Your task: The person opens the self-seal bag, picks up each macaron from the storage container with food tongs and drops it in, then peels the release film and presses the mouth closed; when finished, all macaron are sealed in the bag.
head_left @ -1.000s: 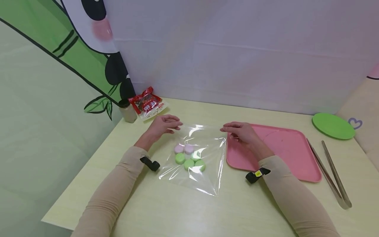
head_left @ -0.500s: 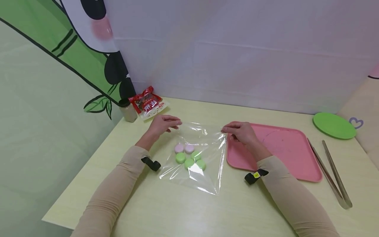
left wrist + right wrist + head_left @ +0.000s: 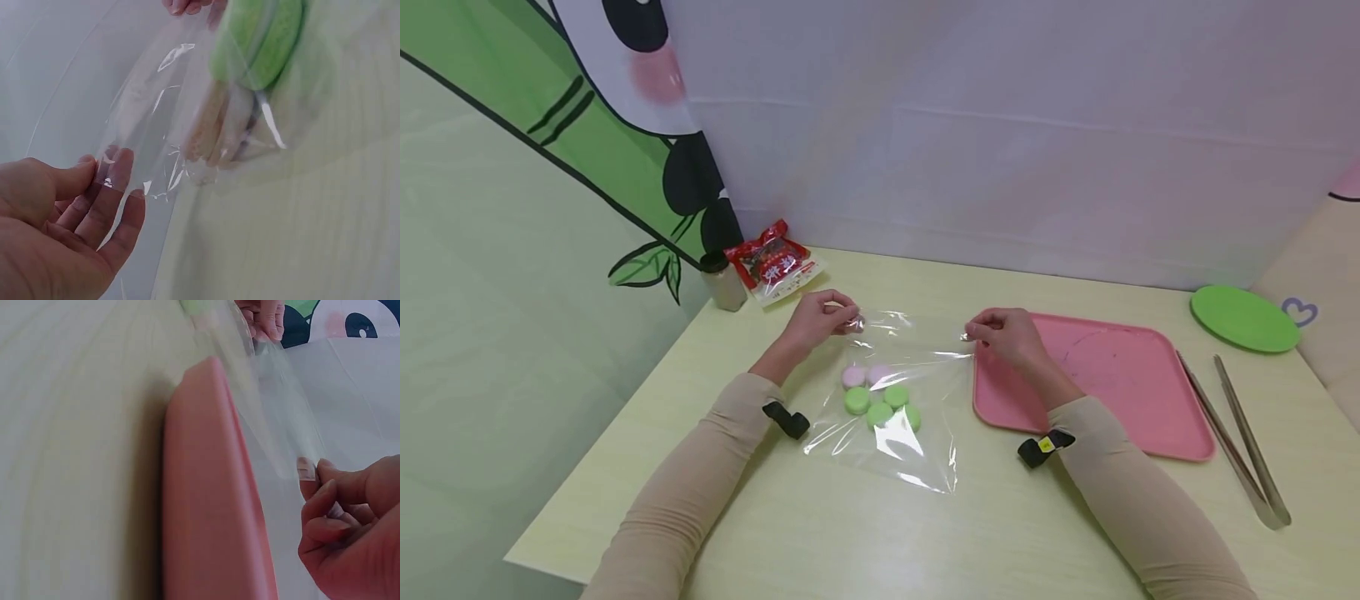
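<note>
A clear plastic bag (image 3: pixel 917 454) lies in the middle of the table, with several green macarons (image 3: pixel 857 401) and two pale lilac macarons (image 3: pixel 853 377) in it. At the bag's far left corner my left hand (image 3: pixel 816 321) pinches the film between thumb and fingers. My right hand (image 3: pixel 1011 337) pinches the far right corner, above the near left part of a pink tray (image 3: pixel 1120 375). Between the two hands the far edge of the bag is stretched. The left wrist view shows the film (image 3: pixel 119 181) at the left fingertips.
Metal tongs (image 3: pixel 1251 446) lie right of the tray, and a green plate (image 3: pixel 1245 318) stands at the back right. A red snack packet (image 3: pixel 775 262) and a dark-lidded jar (image 3: pixel 724 283) stand at the back left, near the curtain (image 3: pixel 1000 167).
Both hands keep their hold on the bag's far corners. Their fingers have curled in more, and shiny film now shows bunched at both sets of fingertips. The macarons have hardly moved.
</note>
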The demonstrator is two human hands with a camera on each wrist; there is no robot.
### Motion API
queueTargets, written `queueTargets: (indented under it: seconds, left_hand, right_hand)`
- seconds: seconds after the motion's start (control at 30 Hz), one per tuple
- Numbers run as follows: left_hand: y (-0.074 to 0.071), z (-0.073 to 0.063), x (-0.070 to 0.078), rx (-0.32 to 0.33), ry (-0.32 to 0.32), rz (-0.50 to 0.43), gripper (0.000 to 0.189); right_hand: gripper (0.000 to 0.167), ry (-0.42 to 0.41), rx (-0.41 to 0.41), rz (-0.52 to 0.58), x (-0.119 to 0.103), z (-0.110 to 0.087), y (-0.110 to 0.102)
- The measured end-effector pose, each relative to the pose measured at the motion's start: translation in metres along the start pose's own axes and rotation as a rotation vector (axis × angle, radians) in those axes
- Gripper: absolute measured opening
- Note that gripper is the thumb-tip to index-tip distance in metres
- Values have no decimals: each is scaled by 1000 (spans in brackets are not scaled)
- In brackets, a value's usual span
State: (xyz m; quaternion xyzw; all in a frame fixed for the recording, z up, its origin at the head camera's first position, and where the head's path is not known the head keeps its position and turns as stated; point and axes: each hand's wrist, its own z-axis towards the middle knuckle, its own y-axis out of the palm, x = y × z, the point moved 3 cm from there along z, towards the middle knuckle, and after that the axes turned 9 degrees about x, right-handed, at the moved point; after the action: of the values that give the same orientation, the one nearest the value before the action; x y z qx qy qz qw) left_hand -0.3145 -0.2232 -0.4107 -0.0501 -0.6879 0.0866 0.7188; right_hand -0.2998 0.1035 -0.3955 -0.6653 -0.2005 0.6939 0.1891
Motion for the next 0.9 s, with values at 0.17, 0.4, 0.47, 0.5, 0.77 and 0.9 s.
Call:
queueTargets:
  seconds: [0.17,0.4,0.47,0.5,0.77,0.9]
  left_hand:
    - [3,0,-1,28,72,-6,15]
    - [2,1,-5,-45,22,-105,33]
    - [1,2,-7,-79,-22,-133,40]
    - [0,2,-9,-94,-47,-139,42]
    - [1,2,-18,-184,-118,-54,38]
    - [1,2,-17,-162,-93,-58,35]
  right_hand:
    - [18,-47,-21,41,-1,3,1]
    - [22,-57,-74,57,4,6,0]
    - [24,-41,-90,76,6,7,-1]
    - [25,-25,-97,89,7,7,-2]
    - [33,91,-182,226,15,9,2]
    - [26,113,-158,274,17,10,4]
